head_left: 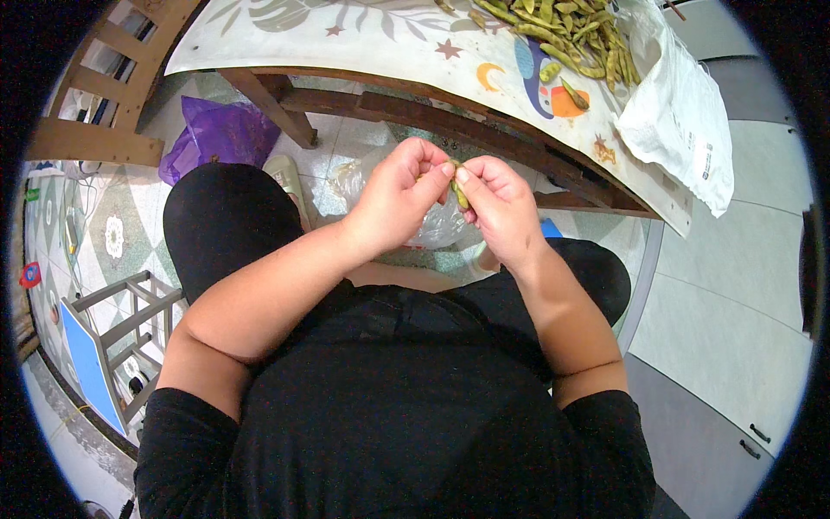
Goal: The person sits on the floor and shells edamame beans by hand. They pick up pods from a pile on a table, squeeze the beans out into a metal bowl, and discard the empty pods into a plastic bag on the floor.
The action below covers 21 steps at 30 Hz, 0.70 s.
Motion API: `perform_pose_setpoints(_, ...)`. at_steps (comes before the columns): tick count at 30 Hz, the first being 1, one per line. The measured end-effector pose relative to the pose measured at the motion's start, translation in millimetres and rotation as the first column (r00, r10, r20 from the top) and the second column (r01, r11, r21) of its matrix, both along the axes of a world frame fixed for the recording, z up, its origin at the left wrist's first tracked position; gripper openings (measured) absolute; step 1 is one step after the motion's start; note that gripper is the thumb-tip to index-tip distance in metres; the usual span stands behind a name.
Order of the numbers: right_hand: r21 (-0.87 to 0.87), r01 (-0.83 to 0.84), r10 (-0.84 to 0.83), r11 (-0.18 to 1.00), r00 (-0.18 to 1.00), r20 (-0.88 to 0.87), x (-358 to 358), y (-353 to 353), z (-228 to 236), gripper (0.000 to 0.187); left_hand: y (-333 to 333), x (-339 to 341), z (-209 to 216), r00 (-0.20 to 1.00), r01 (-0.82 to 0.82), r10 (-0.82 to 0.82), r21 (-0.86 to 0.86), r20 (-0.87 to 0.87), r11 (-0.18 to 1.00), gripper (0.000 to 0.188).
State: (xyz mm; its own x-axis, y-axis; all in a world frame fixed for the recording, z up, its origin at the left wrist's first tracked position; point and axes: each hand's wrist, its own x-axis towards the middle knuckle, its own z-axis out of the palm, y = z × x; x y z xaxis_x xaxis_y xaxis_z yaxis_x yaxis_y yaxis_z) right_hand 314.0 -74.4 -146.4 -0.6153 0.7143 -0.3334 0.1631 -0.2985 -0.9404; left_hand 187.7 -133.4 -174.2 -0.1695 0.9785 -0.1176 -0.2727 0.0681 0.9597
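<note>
A green bean pod (459, 194) is pinched between my two hands, over the gap between my knees. My left hand (400, 192) has its thumb and forefinger closed on the pod's upper end. Thumb and fingers of my right hand (497, 201) press on the same pod from the other side. Part of the pod is hidden by my fingertips. Beneath my hands lies a clear plastic bag (438, 227) on the floor; its contents cannot be made out. On the table ahead, a heap of similar pods (575, 30) spreads beside a white plastic sack (679, 112).
The low wooden table (372, 54) wears a patterned white cover, and its edge runs just beyond my hands. A purple bag (218, 134) rests on the floor at left. Further left are a blue-topped stool (91, 365) and a wooden chair (91, 138). Pale cabinets (718, 285) stand at right.
</note>
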Motion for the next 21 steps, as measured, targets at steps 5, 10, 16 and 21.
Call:
perform_pose_setpoints(5, 0.078, 0.035, -0.032, 0.996, 0.999, -0.04, 1, 1, 0, 0.009, -2, -5, 10, 0.928, 0.098, -0.058, -0.092, 0.367, 0.991, 0.009)
perform_pose_setpoints(10, 0.177, 0.037, -0.034, 0.983, 0.999, -0.022, -1, -2, 2, 0.009, -1, -8, 11, 0.763, 0.15, -0.003, -0.172, 0.646, 0.974, 0.009)
perform_pose_setpoints(16, -0.166, 0.117, -0.134, 0.979, 0.986, -0.097, -1, 4, 7, 0.007, -1, -5, 9, 0.749, 0.103, 0.045, -0.182, 0.661, 0.978, 0.012)
perform_pose_setpoints(21, -0.238, 0.069, -0.108, 0.969, 0.982, -0.153, 1, 4, 0, 0.011, -3, -2, 6, 0.8, 0.149, -0.01, -0.183, 0.6, 0.972, 0.01)
